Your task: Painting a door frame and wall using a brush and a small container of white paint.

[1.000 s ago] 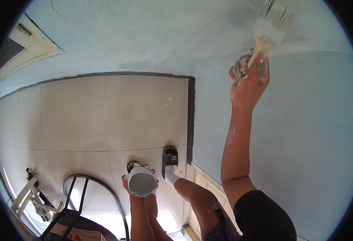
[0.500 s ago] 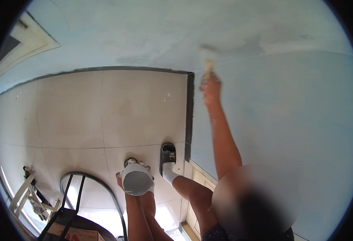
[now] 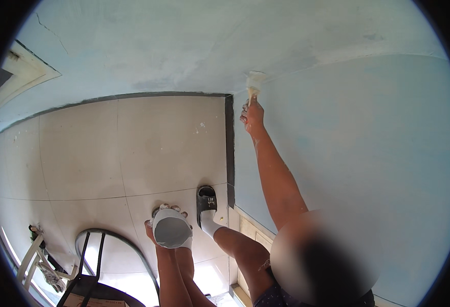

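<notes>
A blurred patch (image 3: 322, 256) hides the shoulder — the black chair (image 3: 89, 266) is cut off.

Wall corner being painted
A paintbrush (image 3: 255, 82) is being pressed to the pale blue wall (image 3: 368, 153) by the right hand (image 3: 253, 115); a small grey pot (image 3: 171, 231) is being gripped by the left hand (image 3: 167, 225).

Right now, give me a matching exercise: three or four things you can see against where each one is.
Things:
1. paintbrush
2. small pot
3. black sandal
4. dark skirting strip

Places:
A. on the foot on the pale floor tiles
B. held in the left hand, low in the picture
C. running down the corner beside the blue wall
D. in the right hand, bristles against the blue wall

Pairs: 1-D, 2-B, 3-A, 4-C
</notes>
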Demonstrator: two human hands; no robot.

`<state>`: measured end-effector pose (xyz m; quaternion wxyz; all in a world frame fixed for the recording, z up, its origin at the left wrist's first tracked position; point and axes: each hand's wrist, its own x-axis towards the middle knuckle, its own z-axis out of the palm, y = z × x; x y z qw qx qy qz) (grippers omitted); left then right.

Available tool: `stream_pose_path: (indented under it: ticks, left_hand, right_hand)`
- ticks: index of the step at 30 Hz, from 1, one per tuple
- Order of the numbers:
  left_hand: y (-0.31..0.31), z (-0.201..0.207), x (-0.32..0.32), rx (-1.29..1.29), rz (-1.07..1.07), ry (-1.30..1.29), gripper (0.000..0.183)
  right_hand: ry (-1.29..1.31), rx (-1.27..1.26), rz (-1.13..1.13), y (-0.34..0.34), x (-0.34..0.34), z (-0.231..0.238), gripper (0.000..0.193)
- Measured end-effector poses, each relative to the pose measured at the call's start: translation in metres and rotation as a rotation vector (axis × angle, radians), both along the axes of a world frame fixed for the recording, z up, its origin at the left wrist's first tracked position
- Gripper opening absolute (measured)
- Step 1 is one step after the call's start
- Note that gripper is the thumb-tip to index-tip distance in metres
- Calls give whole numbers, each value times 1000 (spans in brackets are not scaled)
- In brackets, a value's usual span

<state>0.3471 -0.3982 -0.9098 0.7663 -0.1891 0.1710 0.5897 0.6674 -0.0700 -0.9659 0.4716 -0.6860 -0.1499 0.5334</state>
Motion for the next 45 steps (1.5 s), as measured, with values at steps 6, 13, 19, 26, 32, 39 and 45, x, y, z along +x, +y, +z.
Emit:
stream_pose_path:
  ticks: [6,13,19,26,32,39,45]
  left_hand:
    - [0,-1,11,33,18,-61,64]
    - [-2,2,7,38,15,-64,63]
    - [-4,2,4,38,62,-76,63]
    - [0,-11,31,66,44,-146,64]
    - [-8,-3,22,11,72,-87,68]
    - [-12,-15,25,-92,62,86,68]
    - [4,5,46,-30,80,-100,60]
  right_hand:
    - [112,-182,29,-5,52,35,44]
    - [-3,694,-82,-7,45,224,32]
    - [111,188,-152,11,14,59,46]
    - [145,-430,-2,2,66,-3,49]
    - [-228,499,-46,-22,29,162,37]
    - [-101,302,-32,11,-23,62,46]
    - [-33,-322,-22,-1,6,8,48]
